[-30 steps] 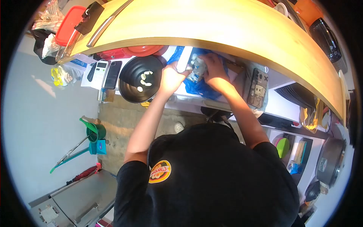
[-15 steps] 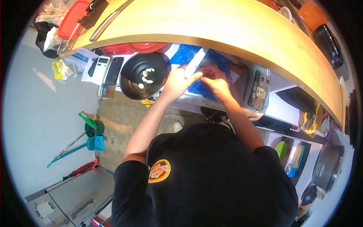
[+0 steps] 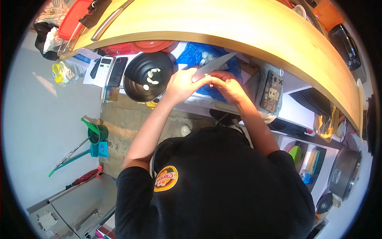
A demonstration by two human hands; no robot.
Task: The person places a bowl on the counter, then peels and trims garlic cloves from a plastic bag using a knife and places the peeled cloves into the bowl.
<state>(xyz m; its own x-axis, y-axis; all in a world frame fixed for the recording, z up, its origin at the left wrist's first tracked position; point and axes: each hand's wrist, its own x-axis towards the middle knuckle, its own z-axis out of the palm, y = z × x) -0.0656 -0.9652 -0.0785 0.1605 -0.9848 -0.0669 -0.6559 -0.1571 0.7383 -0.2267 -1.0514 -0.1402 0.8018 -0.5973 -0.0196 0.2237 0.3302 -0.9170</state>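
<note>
My left hand (image 3: 181, 85) is closed on a knife (image 3: 217, 63), its broad blade slanting up to the right. My right hand (image 3: 227, 84) meets it, fingers pinched around a small pale piece (image 3: 206, 74) that looks like a garlic clove, mostly hidden by the fingers. Beneath both hands lies a crumpled blue plastic bag (image 3: 189, 55) with whitish bits showing in it. Left of my left hand, a black bowl (image 3: 133, 83) holds several peeled pale cloves (image 3: 150, 74).
A wooden shelf (image 3: 223, 24) curves over the far side, with a metal-handled utensil (image 3: 107, 26) on it. Phones (image 3: 118, 71) (image 3: 271, 91) lie on either side, beside a calculator (image 3: 104, 69) at left. Red plastic lids (image 3: 153, 46) sit behind the bowl.
The knife blade has swung down toward the right and now shows its broad side. My hands have drawn closer together, and the camera view has shifted slightly.
</note>
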